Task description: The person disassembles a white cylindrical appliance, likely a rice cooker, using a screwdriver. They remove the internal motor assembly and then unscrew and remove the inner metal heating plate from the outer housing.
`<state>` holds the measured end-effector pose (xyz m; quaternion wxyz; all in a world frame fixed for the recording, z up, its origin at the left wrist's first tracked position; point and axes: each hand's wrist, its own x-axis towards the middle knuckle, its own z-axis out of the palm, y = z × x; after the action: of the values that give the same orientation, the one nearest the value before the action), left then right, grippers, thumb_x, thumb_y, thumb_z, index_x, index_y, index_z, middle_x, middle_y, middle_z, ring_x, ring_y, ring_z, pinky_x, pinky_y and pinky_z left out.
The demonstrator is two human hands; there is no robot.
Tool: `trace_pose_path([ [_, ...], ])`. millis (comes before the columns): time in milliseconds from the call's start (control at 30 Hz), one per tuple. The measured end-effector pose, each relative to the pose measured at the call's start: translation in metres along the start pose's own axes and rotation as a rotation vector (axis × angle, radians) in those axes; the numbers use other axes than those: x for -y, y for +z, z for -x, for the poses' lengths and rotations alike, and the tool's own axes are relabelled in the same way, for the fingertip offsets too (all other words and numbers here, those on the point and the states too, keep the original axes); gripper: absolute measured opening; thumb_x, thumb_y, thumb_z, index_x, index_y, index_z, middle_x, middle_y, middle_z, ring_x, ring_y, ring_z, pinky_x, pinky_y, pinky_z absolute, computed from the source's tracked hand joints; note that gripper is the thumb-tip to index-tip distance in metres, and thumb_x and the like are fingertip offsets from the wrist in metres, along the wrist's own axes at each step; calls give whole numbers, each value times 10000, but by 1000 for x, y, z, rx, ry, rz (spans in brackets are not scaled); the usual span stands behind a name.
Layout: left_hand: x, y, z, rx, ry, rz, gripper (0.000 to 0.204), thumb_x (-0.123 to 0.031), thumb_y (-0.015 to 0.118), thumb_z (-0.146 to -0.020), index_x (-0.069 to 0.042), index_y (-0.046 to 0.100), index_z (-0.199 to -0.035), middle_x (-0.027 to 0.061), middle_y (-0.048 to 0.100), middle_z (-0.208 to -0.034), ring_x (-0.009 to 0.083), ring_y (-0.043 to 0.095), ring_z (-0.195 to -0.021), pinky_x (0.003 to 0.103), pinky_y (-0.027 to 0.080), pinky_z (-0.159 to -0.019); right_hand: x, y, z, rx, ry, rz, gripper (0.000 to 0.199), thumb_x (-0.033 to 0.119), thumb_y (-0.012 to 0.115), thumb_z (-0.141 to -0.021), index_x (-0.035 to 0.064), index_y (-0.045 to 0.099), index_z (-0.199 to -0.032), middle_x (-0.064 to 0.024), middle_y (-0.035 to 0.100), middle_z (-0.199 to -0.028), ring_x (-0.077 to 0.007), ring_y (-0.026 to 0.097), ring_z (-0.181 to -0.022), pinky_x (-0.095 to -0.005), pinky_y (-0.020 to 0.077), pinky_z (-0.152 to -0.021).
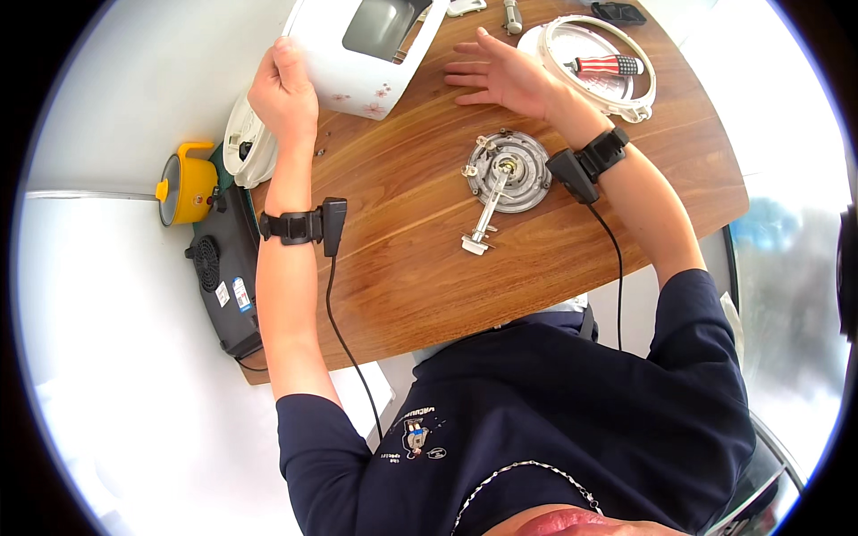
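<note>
My left hand (286,89) is closed on the edge of a white appliance housing (322,54) with pink flower prints and a large opening in its side. The housing is tilted at the far side of the table, partly cut off by the picture's top. My right hand (509,79) is open, fingers spread, to the right of the housing and apart from it. Nearer to me lies a round metal heating plate (534,179) with a bracket arm (490,214) pointing toward me. Right of my right hand, a screwdriver (608,65) with a red-and-white striped handle lies across a white ring (651,80).
The wooden table (402,268) has a rounded right edge. A white plastic base part (255,147) stands at its left edge, beside a yellow pot (192,188) and a black flat appliance (228,295). A grey-handled tool (512,16) lies far back. Cables hang from both wristbands.
</note>
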<state>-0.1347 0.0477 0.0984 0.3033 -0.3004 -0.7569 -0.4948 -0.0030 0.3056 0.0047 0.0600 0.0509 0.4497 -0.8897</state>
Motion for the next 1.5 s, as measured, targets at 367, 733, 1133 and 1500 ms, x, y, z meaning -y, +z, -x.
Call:
trace_pose_path([
  [367,-11,-20,6,-256,-286,311,525,-469,452,-1077,1,620,-914,39,611,-846,140,536,-793,317,462,-736,-8,-15,1,121,-65,40,658,407,438,-1095,-58,313,-1542,-287,404,-1551,-355,404,-1458,-461,372,-1206],
  [733,5,-41,29,-236,-695,1082,538,-443,402,-1077,-90,478,-1476,89,523,-1488,279,530,-1332,442,452,-1132,-11,-12,2,26,-124,-43,490,292,445,-1107,-54,433,-1453,-274,516,-1456,-348,522,-1358,-448,435,-1160],
  [1133,-23,-70,70,-185,-801,1302,542,-437,381,-1086,-80,468,-1485,95,520,-1495,282,518,-1345,439,430,-1148,-11,-12,2,55,-150,14,421,224,464,-1102,-40,471,-1429,-245,565,-1403,-326,559,-1313,-431,466,-1126],
  [1500,-10,-44,66,-184,-771,1258,546,-432,361,-1094,-71,459,-1492,100,517,-1503,284,507,-1357,435,410,-1163,-16,-12,4,102,-172,89,422,204,494,-1092,-45,475,-1432,-254,604,-1332,-320,595,-1261,-413,491,-1103],
])
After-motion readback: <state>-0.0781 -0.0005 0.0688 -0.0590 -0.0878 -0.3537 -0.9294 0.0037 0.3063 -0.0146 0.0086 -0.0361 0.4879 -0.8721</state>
